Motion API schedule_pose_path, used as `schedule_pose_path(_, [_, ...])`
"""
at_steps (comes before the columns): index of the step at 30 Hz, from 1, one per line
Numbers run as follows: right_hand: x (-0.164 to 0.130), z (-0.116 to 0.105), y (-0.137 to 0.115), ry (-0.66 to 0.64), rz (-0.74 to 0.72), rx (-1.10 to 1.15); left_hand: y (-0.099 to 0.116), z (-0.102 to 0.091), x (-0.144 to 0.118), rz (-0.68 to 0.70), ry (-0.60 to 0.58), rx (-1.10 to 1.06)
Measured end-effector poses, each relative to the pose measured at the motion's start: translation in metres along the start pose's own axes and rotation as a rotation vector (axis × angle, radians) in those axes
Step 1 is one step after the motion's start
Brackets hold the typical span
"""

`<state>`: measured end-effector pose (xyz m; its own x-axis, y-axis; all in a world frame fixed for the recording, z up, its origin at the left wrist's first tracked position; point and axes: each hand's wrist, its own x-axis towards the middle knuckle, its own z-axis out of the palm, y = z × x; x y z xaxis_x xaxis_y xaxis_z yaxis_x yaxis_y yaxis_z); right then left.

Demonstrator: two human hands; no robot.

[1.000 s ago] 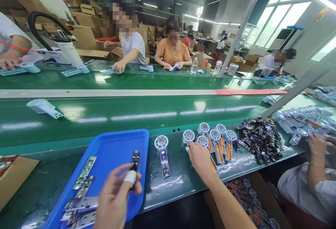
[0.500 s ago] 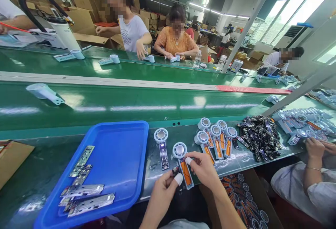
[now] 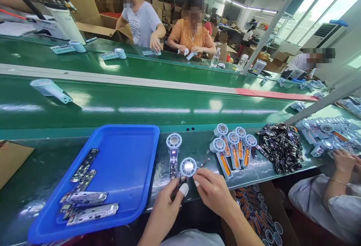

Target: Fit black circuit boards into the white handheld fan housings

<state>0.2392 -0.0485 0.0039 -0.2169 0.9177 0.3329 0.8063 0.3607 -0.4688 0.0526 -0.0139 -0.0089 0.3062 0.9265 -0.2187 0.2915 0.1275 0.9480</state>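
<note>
A small fan [image 3: 188,167] with a round, light-blue head lies before me, its handle hidden by my hands. Below the head, my left hand [image 3: 169,201] pinches a small dark circuit board [image 3: 182,180], a white cover on its thumb. My right hand [image 3: 212,189] is closed at the fan's right edge, its thumb also covered in white. What its fingertips grip is hidden. A thin wire with a small connector [image 3: 206,161] sticks out above those fingers. Left of this fan lies another fan [image 3: 173,140] with a board lit in its handle.
A blue tray [image 3: 132,144] with several circuit boards stands left. Several fans [image 3: 232,138] with orange cells and a heap of boards [image 3: 280,148] lie right. A co-worker's hands [image 3: 342,161] are at far right. Beyond runs a green conveyor [image 3: 146,107]; more people sit across it.
The fan has shifted slightly left and down, and its orange-celled handle is now covered. My right hand has turned and closed lower down. The wire end now sticks out to the right.
</note>
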Motion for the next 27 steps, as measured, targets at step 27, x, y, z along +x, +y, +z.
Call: schedule_pose_path(27, [0.009,0.021,-0.006,0.096,0.328,0.329,-0.017,0.022,-0.004,-0.14,0.075,-0.279])
